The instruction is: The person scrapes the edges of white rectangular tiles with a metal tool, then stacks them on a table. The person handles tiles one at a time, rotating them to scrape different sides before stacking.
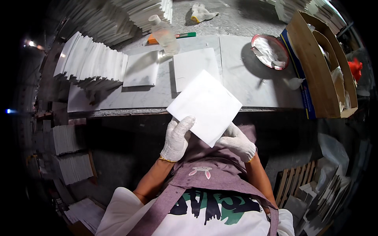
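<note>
Both my hands wear white knit gloves and hold one square white tile (204,105) tilted in front of my chest. My left hand (176,138) grips its lower left edge, thumb on the face. My right hand (237,143) supports the lower right edge from beneath. The tile hangs over the near edge of a grey stone worktop (244,84). Two more white tiles (141,69) lie flat on the worktop beyond it, the right one (193,65) partly hidden by the held tile.
A fanned row of white tiles (90,59) stands at the left. A clear plastic bottle (164,36), an orange and green marker (177,36), a round dish (270,51), a spare glove (201,13) and a cardboard box (323,67) sit farther back. Tile stacks (73,155) line the floor.
</note>
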`<state>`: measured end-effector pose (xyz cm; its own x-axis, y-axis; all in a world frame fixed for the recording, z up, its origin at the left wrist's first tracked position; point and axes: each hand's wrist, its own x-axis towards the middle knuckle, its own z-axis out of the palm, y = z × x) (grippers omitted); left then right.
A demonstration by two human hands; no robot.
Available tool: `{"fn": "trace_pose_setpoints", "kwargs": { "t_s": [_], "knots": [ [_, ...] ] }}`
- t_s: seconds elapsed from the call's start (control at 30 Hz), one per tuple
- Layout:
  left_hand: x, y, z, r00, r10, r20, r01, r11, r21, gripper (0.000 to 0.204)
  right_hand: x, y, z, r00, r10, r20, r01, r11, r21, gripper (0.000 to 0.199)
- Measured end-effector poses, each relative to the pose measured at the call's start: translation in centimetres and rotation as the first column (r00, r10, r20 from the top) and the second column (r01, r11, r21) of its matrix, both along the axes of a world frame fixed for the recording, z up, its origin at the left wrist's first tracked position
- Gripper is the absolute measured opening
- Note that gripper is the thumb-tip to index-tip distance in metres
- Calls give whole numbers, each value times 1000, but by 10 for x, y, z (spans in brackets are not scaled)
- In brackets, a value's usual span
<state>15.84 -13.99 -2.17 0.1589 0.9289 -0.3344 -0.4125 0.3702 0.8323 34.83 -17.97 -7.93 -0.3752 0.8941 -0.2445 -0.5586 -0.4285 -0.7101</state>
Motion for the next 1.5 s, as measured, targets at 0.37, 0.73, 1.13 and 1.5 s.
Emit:
{"fn": "trace_pose_setpoints", "kwargs": {
  "t_s": [0.37,0.73,1.13,1.5],
  "knots": [
    [-7,3,19,893,-212,-397,288,947,144,27,14,-14,-43,985,-103,-137,93,993,-74,81],
    [-5,1,10,807,-366,-463,497,845,198,28,41,-22,-32,944,49,327,-14,994,-107,65],
    [1,9,18,715,-360,-599,593,767,246,30,43,-32,-62,782,150,605,-117,989,-94,39],
    [4,28,18,707,-471,-528,571,820,33,28,46,-42,-63,972,39,232,-17,995,-96,53]
  ]
}}
